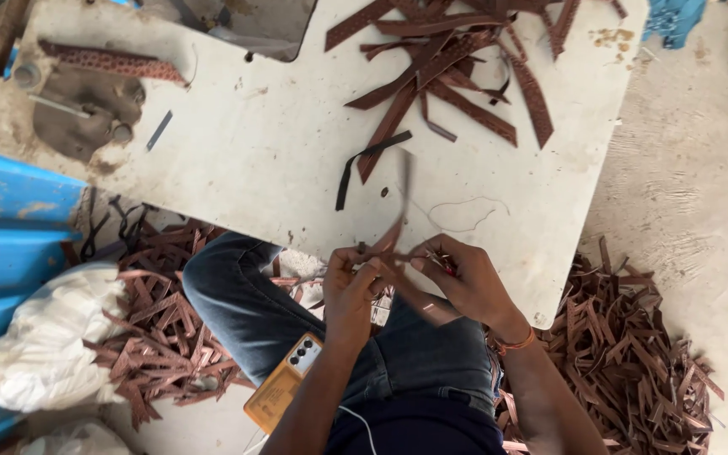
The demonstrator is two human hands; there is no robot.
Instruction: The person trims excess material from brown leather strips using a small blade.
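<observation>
My left hand (350,286) and my right hand (465,282) meet above my lap at the near edge of the white table (254,143). Both pinch a thin brown leather strip (395,232) that rises between them and looks blurred. A small red object shows under my right fingers; I cannot tell what it is. A pile of brown strips (457,59) lies at the far side of the table, with one black strip (364,164) just in front of it.
Heaps of brown strip offcuts cover the floor at the left (157,337) and right (625,354). An orange phone (284,383) rests on my thigh. A white sack (44,337) and blue sheeting (2,227) are at the left. A dark leather piece (86,109) lies at the table's far left.
</observation>
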